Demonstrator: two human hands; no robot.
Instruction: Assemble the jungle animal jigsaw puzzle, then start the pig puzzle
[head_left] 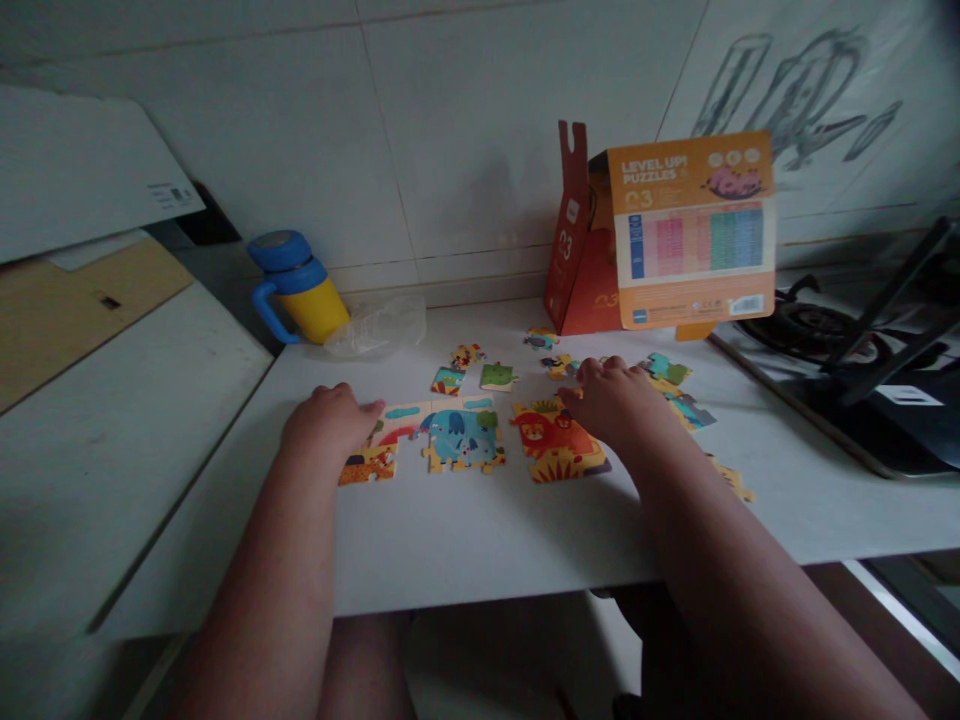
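On either side of the elephant puzzle (463, 438), the left hand (327, 424) and right hand (613, 402) arched palm-down, their grips unclear. White counter (465, 545) stretched beneath it; tiled wall (472, 160) rose behind it.

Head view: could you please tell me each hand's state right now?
Left hand: left of the elephant jigsaw section; grip cannot be told.
Right hand: by the lion jigsaw section; grip cannot be told.

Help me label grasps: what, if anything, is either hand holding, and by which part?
Cannot tell: the left hand is at puzzle pieces left of the elephant picture, the right hand at the upper right of the lion picture, hiding any grip.
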